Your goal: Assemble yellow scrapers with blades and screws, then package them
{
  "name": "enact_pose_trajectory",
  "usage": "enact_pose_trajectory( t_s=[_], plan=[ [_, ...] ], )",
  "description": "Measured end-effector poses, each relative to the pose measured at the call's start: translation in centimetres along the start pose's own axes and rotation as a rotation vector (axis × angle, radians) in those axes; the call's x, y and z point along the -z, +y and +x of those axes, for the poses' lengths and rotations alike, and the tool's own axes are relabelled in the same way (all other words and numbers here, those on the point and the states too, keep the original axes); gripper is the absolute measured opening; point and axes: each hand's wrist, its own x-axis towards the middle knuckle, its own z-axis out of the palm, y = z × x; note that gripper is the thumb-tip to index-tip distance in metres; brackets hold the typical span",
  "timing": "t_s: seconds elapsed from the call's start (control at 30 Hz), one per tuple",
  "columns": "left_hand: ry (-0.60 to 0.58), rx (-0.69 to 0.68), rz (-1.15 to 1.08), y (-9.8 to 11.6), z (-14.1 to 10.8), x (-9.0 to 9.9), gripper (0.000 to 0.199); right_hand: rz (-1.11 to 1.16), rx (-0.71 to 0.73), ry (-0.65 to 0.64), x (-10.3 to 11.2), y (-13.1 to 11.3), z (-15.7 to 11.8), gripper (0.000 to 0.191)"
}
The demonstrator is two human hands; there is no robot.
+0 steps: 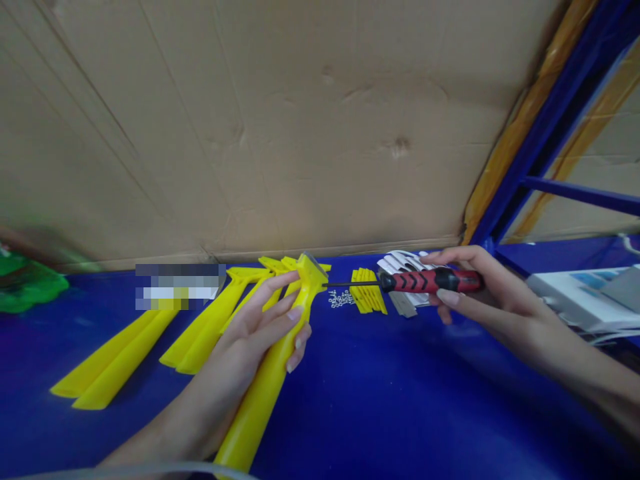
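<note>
Currently left hand [260,320] is wrapped around a yellow scraper [280,360], fingers closed on the handle just below the head, thumb side under it, fingertips curled over the top edge. Scraper runs diagonally: handle end toward the bottom of frame, head up and away from the person. A thin grey blade [314,261] sits in the head.

Right hand [470,287] grips a red-and-black screwdriver [425,281], fingers clamped around the grip, held about level. Its dark shaft points at the scraper head; tip is touching or just beside the head's right side, cannot tell which.

Relative to the scraper:
- Just right of the head, under the screwdriver shaft: small pile of silver screws [341,299] on the blue table [380,400].
- Further right of that: stack of small yellow plastic pieces [369,291], then a few flat grey blades [403,304] and white wrapped packets [400,261] partly behind the right hand.
- Left of it: more yellow scraper handles [200,333] lying in a fan on the table, some reaching behind the left hand.
- Far left: something green [27,283], blurred.
- Far right: white box [580,297] at the table edge.
- Behind everything: brown cardboard wall [300,120], blue metal frame [545,127] on its right.
</note>
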Motion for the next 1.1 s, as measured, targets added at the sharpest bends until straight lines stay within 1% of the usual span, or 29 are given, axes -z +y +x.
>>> enact_pose_trajectory(
  t_s=[0.1, 0.2, 0.27, 0.3, 0.37, 0.43, 0.53, 0.67, 0.73, 0.8, 0.9, 0.97, 1.03, 1.1],
  plan=[
    [0.003, 0.014, -0.015, 0.0, -0.1, 0.0, 0.053, -0.031, 0.034, 0.038, -0.2, 0.0, 0.0, 0.034],
    [0.008, 0.003, -0.018, 0.0, -0.2, -0.2, 0.051, -0.063, -0.035, 0.062, -0.5, 0.5, 0.0, 0.040],
    [0.014, -0.028, -0.020, 0.0, -0.2, -0.3, 0.047, -0.073, -0.085, 0.046, -0.5, 0.7, -0.1, 0.045],
    [0.020, -0.046, -0.023, 0.0, -0.2, -0.3, 0.046, -0.061, -0.088, 0.030, -0.5, 0.7, -0.2, 0.045],
    [0.040, -0.058, -0.034, 0.0, -0.1, -0.2, 0.046, -0.013, -0.053, 0.008, -0.3, 0.5, -0.3, 0.041],
    [0.051, -0.043, -0.044, 0.1, -0.1, -0.2, 0.048, 0.022, -0.013, 0.010, -0.1, 0.3, -0.4, 0.042],
    [0.043, -0.011, -0.030, 0.3, -0.1, -0.1, 0.049, 0.017, 0.000, 0.000, -0.2, 0.3, -0.3, 0.035],
    [0.016, -0.013, 0.001, 0.6, -0.2, 0.0, 0.046, 0.036, -0.070, -0.022, -0.8, 0.6, 0.0, 0.043],
    [0.014, -0.024, 0.007, 0.7, -0.2, 0.0, 0.047, 0.029, -0.091, -0.024, -0.9, 0.7, 0.1, 0.042],
    [0.020, -0.027, 0.004, 0.7, -0.3, -0.1, 0.047, -0.017, -0.048, -0.028, -0.7, 0.6, 0.0, 0.036],
    [0.025, -0.027, -0.016, 0.6, -0.2, -0.1, 0.046, -0.127, 0.076, -0.025, -0.3, 0.3, -0.4, 0.029],
    [0.025, -0.025, -0.018, 0.4, -0.2, -0.1, 0.046, -0.154, 0.096, -0.022, -0.2, 0.1, -0.6, 0.029],
    [0.025, -0.016, -0.010, 0.0, -0.2, -0.2, 0.045, -0.110, 0.033, -0.020, -0.3, -0.1, -0.7, 0.029],
    [0.027, -0.003, -0.005, -0.3, -0.3, -0.2, 0.044, -0.020, -0.089, -0.028, -0.5, -0.1, -0.7, 0.035]
  ],
)
